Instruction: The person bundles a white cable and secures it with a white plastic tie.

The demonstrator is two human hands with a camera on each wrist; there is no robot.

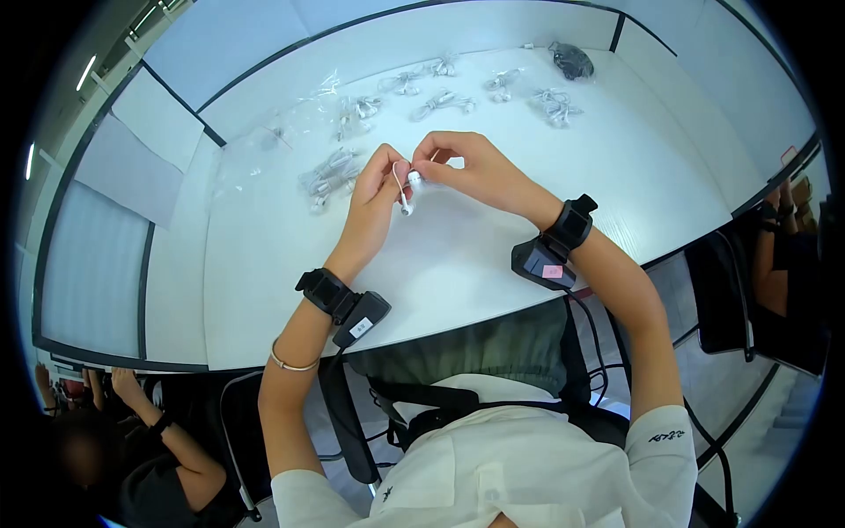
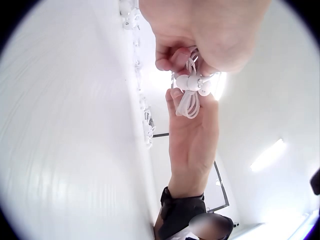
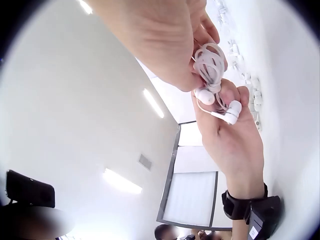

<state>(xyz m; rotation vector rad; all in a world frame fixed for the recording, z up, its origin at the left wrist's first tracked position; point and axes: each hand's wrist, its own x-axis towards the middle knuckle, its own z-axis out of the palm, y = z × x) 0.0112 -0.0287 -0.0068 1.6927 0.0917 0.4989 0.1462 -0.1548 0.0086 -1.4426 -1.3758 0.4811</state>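
Note:
White wired earphones [image 1: 415,179] with their cable wound into a small bundle are held between both hands over the table. My left hand [image 1: 377,185] grips the bundle with bent fingers, and one earbud dangles below it on a short loop of cable. Fingertips of my right hand [image 1: 480,172] pinch the bundle from the other side, close to the left fingertips. The right wrist view shows the looped cable [image 3: 210,62] wrapped round its middle, with two earbuds hanging from one end. In the left wrist view the earbuds [image 2: 189,82] sit just below the left fingers.
Several clear-bagged white earphones, such as one bundle [image 1: 330,176] left of the hands and another [image 1: 556,107] at back right, lie on the white table [image 1: 616,194]. A dark bagged bundle [image 1: 572,62] lies near the back panel. Crumpled clear plastic [image 1: 273,136] lies at left.

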